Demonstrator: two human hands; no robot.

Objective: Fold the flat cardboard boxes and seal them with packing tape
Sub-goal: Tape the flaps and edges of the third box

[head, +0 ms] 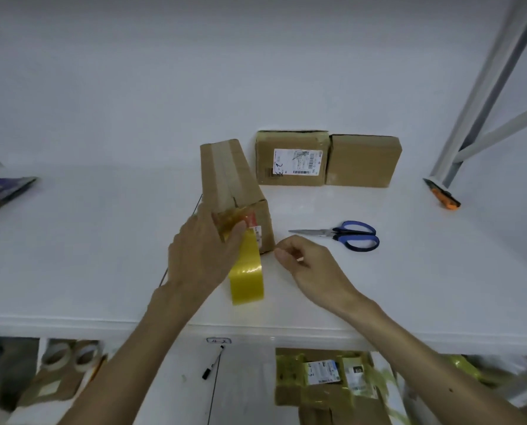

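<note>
The box (234, 191) is stood at the centre of the table (102, 240), its near end face turned toward six o'clock, and the left hand (203, 256) is pressed flat against that face, fingers spread open over the tape (246, 271). A yellow strip is seen trailing down from the face toward six o'clock onto the table. At three o'clock of the strip, the right hand (305, 265) is held loosely curled, thumb and fingertips close together; whether anything is pinched cannot be told. For a clean seal the tape is best smoothed from the seam outward, the box kept braced, and the tail cut, probably with the scissors (345, 234) lying at three o'clock. Counted on the table: three boxes, two of them side by side at one o'clock, one pair of scissors, one knife (443, 194) far out at two o'clock
</note>
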